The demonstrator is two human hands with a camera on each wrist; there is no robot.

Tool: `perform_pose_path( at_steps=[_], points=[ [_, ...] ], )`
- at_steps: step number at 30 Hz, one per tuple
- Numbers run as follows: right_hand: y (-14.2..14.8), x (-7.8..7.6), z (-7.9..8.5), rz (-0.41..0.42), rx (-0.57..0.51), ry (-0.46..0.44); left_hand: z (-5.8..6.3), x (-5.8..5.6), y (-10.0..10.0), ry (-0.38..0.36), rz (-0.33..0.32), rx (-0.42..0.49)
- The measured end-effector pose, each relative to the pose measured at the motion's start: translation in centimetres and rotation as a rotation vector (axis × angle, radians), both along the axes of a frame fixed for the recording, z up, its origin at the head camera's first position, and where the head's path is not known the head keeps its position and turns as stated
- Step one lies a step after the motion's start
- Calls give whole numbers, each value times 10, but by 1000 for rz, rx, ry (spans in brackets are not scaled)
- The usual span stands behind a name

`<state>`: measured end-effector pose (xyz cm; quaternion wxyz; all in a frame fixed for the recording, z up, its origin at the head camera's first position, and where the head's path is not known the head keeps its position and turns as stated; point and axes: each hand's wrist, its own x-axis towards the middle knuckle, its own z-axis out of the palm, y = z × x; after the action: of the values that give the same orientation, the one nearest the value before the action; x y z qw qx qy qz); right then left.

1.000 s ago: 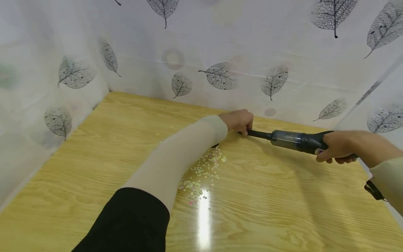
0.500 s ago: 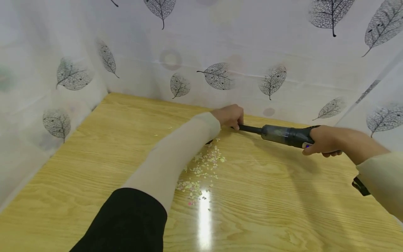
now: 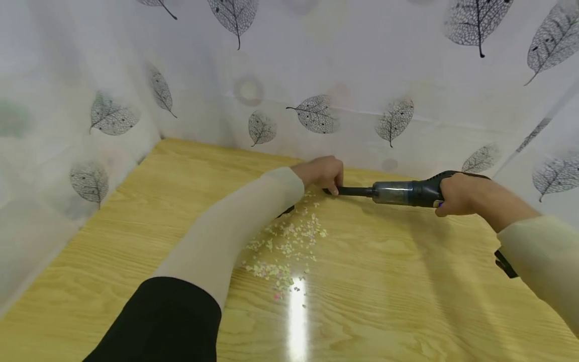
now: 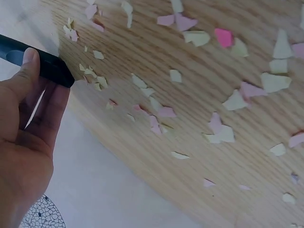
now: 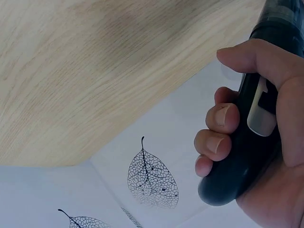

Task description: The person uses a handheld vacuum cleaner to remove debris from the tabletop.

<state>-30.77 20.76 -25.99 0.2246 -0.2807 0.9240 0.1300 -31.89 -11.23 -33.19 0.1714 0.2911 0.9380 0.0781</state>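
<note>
My right hand [image 3: 459, 193] grips the handle of a black handheld vacuum cleaner [image 3: 427, 193] with a clear dust cup, its fingers wrapped round it in the right wrist view. Toward the back of the table, my left hand [image 3: 323, 173] pinches the vacuum's narrow black nozzle [image 4: 47, 65] near its tip between thumb and fingers. Paper scraps [image 3: 294, 234] in pale yellow and pink lie scattered in front of the nozzle. In the left wrist view the nozzle's slanted mouth is close by a few small scraps [image 4: 95, 78]. My left forearm hides part of the scatter in the head view.
The wood-grain table [image 3: 384, 291] reaches back to a white curtain [image 3: 353, 75] printed with dark leaves, which also hangs along both sides. A bright light reflection [image 3: 296, 322] shows on the tabletop at the front.
Both hands have moved left with the vacuum, the nozzle tip shifting toward the scraps. More of the scattered paper shows beside my left forearm.
</note>
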Motion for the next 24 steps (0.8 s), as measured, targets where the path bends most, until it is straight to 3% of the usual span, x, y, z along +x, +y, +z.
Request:
perform_pose_path(
  at_steps=[17,24],
  points=[
    [-4,-11,-14,3,-23,42,-3,12,-9,8,-2,11],
    [-11,-13,-15,24,-14,49,-3,15,-15,44,-26,-11]
  ],
)
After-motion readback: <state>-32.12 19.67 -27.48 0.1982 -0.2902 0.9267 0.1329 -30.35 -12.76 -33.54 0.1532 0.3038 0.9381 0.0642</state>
